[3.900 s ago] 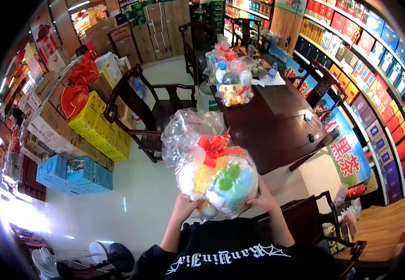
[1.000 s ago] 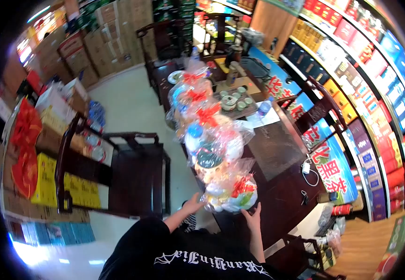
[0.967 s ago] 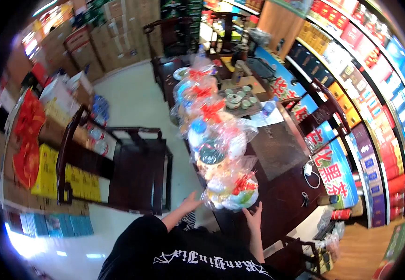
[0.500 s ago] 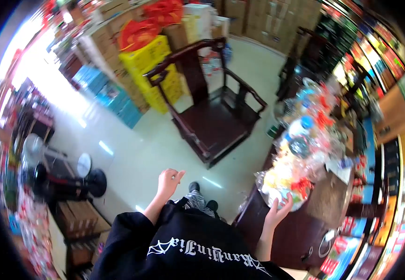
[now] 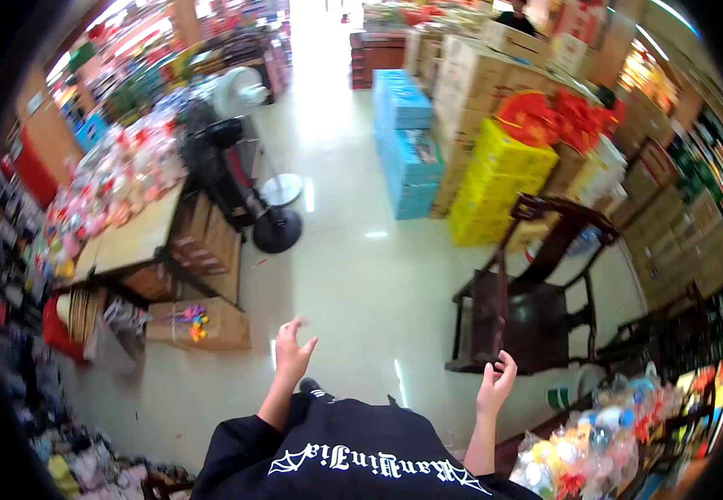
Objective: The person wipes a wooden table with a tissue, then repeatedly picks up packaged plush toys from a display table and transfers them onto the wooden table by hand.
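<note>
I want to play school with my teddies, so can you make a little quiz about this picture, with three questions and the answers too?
1. True or false: the bare left hand holds nothing.
2. Pick one: which hand is nearer the clear-plastic-wrapped bundles with red ribbons?
A) left
B) right
3. Fill in the colour: the curly lettering across the black cloth top is ____.

Key:
1. True; its fingers are spread and nothing is in them.
2. B, the bare right hand.
3. White.
</note>
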Demonstrator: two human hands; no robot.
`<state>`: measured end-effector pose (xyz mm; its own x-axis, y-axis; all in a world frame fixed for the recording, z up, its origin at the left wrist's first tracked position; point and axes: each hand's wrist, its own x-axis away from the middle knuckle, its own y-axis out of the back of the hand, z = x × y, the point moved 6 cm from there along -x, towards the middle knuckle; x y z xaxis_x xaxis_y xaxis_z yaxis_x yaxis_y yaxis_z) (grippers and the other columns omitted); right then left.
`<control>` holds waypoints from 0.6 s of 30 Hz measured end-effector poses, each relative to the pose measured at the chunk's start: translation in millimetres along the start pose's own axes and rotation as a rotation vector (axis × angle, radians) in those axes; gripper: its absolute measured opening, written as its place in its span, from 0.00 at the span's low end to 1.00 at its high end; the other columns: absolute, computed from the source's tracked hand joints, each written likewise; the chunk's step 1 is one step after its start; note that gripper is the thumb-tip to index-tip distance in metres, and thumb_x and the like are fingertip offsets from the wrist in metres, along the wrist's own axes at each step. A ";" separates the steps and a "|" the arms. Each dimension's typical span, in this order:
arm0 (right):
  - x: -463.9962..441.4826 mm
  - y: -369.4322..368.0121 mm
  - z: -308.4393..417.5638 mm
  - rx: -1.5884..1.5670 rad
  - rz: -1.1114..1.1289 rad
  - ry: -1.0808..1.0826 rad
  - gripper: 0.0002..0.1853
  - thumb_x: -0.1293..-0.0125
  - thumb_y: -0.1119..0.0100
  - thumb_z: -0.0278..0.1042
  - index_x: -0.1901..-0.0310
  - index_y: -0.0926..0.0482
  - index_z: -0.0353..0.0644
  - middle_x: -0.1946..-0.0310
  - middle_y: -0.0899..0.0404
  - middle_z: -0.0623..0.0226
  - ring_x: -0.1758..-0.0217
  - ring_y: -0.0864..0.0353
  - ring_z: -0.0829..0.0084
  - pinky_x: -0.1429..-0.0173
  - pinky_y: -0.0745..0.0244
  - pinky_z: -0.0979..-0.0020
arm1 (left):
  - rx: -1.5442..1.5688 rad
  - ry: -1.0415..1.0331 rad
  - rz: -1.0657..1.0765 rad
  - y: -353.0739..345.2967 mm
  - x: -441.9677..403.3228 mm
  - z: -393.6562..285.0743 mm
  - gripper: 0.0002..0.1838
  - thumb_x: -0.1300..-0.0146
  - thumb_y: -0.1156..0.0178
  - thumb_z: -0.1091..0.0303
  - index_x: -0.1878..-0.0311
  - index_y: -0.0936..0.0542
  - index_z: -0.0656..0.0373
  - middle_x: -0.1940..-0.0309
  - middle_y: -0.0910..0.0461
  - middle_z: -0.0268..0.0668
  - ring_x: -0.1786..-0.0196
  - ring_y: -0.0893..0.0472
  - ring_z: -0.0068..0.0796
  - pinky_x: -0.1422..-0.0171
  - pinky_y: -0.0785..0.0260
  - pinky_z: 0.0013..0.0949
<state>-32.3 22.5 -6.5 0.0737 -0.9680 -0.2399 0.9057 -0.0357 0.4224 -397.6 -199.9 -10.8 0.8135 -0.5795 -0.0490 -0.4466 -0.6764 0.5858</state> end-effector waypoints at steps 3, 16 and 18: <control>-4.4 -74.5 54.6 -0.063 0.112 0.051 0.18 0.46 0.47 0.24 0.51 0.31 0.39 0.58 0.32 0.66 0.60 0.34 0.73 0.57 0.36 0.74 | 0.049 0.007 -0.363 81.2 6.7 47.5 0.20 0.53 0.35 0.63 0.56 0.24 0.56 0.58 0.25 0.39 0.50 0.29 0.37 0.45 0.38 0.36; 98.3 -354.5 212.5 -0.140 0.602 0.238 0.20 0.47 0.46 0.27 0.50 0.32 0.41 0.55 0.31 0.64 0.57 0.31 0.71 0.55 0.33 0.71 | -0.037 0.300 -0.546 276.0 45.5 203.6 0.06 0.54 0.37 0.65 0.73 0.20 0.56 0.66 0.23 0.37 0.57 0.26 0.35 0.49 0.37 0.36; 110.2 -388.9 227.7 -0.143 0.684 0.262 0.20 0.47 0.46 0.27 0.50 0.32 0.41 0.55 0.31 0.64 0.57 0.31 0.71 0.55 0.33 0.71 | -0.060 0.364 -0.588 289.3 61.8 213.8 0.06 0.54 0.37 0.66 0.74 0.20 0.56 0.66 0.23 0.37 0.56 0.26 0.35 0.49 0.37 0.36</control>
<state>-471.5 -126.8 1.8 0.7210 -0.6712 -0.1720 0.6661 0.6032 0.4387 -556.2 -528.6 -17.3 0.9920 0.0721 -0.1034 0.1195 -0.7991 0.5893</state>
